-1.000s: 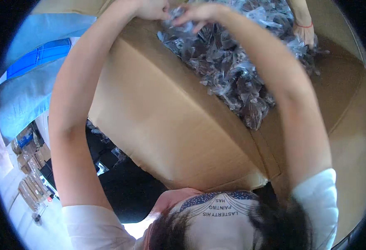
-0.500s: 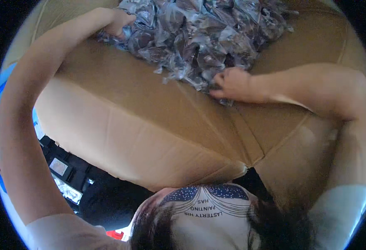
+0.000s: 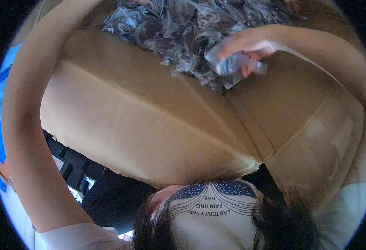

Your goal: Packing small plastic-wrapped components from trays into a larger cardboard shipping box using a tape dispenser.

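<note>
Between fingers of your right hand (image 3: 254,45): clear bag (image 3: 228,66), gripped. Left of them and beyond: bag heap (image 3: 183,39) in cardboard box (image 3: 145,121). Loose pinch could drop clear bag; snagging could drag bag heap along. Left hand (image 3: 143,1) mostly out of view; can't tell grip.

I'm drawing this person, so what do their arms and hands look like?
Bare arms come out of short, whitish sleeves that end above the elbows. The right hand has no glove, but its fingers look blurry. The left hand is mostly cut off at the top.
</note>
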